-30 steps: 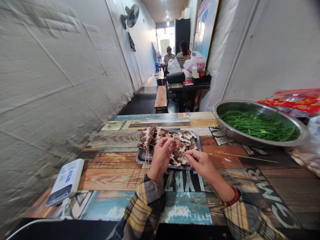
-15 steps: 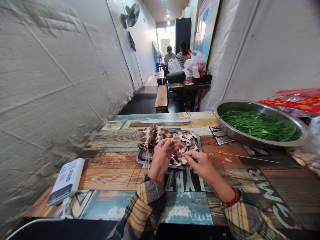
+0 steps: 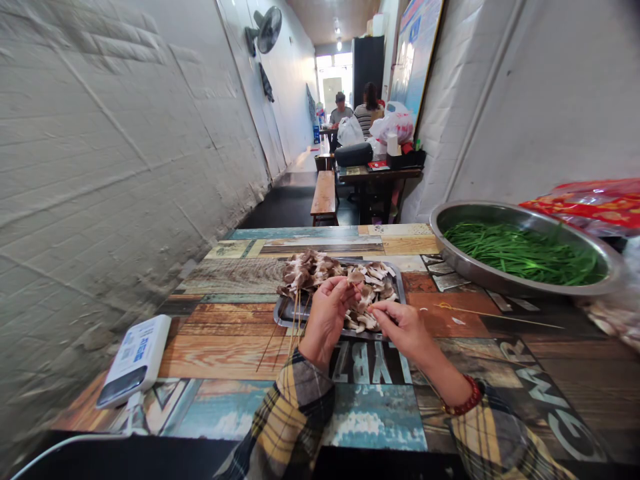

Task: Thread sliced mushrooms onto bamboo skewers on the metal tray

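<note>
A metal tray [image 3: 284,315] on the table holds torn oyster mushrooms [image 3: 373,303], with clustered skewered ones [image 3: 307,270] at its left. Thin bamboo skewers [image 3: 296,313] stick out from that cluster toward me. Over the tray, my left hand [image 3: 327,313] is closed with a small mushroom piece [image 3: 356,277] at its fingertips. Just right of it, my right hand [image 3: 403,327] pinches a bamboo skewer [image 3: 429,381], whose thin shaft shows below the palm near the wrist. The skewer's tip is too small to make out.
At right stands a large steel basin [image 3: 450,263] of green chives [image 3: 520,253]. A loose skewer [image 3: 505,316] with a yellow band lies before it. A white device [image 3: 135,360] with a cable sits at left. Two people [image 3: 367,110] are at a farther table, beyond a bench [image 3: 325,193].
Both hands stay almost in place over the tray, with the fingertips shifting only slightly. The whole view has drifted a little.
</note>
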A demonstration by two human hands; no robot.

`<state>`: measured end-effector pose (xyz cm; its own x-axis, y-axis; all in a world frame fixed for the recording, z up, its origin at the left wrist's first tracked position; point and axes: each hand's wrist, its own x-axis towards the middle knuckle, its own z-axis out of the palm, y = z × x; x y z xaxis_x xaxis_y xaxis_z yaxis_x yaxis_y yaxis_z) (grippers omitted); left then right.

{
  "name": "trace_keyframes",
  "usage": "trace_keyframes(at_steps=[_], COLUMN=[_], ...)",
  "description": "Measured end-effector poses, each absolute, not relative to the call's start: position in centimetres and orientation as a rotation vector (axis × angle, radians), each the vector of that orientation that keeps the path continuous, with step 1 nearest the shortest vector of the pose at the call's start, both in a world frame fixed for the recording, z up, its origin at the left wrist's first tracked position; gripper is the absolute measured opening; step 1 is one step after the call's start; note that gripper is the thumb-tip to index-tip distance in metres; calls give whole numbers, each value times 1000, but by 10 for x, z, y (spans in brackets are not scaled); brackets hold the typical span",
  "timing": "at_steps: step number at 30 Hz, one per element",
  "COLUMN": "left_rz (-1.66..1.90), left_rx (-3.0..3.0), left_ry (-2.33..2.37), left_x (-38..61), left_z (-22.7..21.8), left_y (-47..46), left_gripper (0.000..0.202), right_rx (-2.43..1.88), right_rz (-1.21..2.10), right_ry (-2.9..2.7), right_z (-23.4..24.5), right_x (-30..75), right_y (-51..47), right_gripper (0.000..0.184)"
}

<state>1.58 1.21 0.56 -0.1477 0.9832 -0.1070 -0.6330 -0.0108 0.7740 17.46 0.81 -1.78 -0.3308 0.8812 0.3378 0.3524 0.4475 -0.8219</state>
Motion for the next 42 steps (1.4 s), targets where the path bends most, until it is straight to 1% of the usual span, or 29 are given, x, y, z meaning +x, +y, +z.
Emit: trace_keyframes(at_steps=[11,22,25,30,34,38,42], left_rz=[1582,1492,1466,1431,1393,1384,1400], left_rx=[702,968,910,843,949,1001,1028], left_ry=[904,1057,1000,927,995,1076,1081], left_x=[20,23,24,24,24,22,23], left_z=[8,6,6,7,0,-7,-5], left_y=[10,8,7,7,9,11,10], left_gripper=[28,22,24,32,31,30,31], right_rx=[-1035,-1041,-1038,-1054,-1057,-1058,-1050], right_rz=[772,935,943,884,785,754,750], right_ry=[-1864,-1759,-1741,-1765,-1800,-1822,-1826], right_z=[-18,-21,-21,-20,-19,-20,-20], right_x=[174,176,176,175,174,174,174], right_y=[8,12,13,12,10,10,10], right_gripper=[28,31,32,31,28,26,26])
